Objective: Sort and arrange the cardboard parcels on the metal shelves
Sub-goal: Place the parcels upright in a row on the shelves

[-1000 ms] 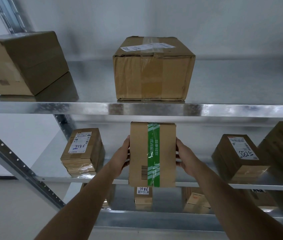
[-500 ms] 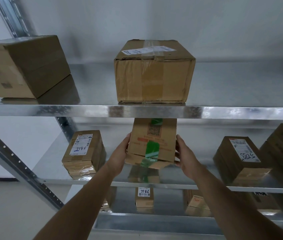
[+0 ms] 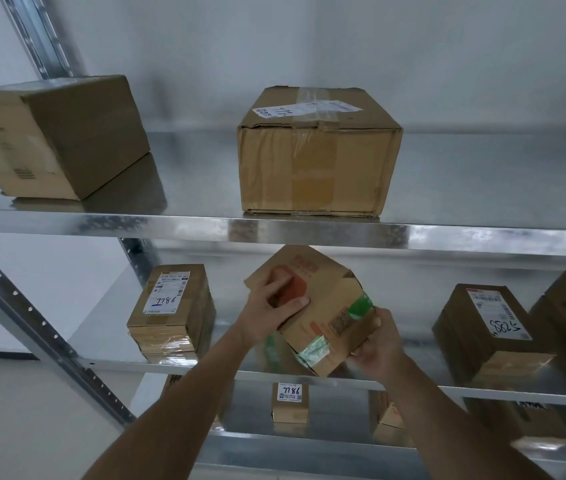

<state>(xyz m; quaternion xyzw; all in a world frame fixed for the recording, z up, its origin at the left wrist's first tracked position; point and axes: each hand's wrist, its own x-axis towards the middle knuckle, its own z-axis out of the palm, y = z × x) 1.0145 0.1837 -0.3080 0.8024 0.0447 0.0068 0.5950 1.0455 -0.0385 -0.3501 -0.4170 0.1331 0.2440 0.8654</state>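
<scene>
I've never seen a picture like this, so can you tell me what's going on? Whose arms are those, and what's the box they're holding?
A camera on a person's head looks down at their own arms. The left hand and right hand hold a tilted cardboard parcel with green tape over the middle metal shelf. Other parcels sit nearby: a stack marked 7786, one marked 5298, and a big taped box on the top shelf.

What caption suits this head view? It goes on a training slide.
Both hands tilt a green-taped parcel above the middle shelf.
</scene>
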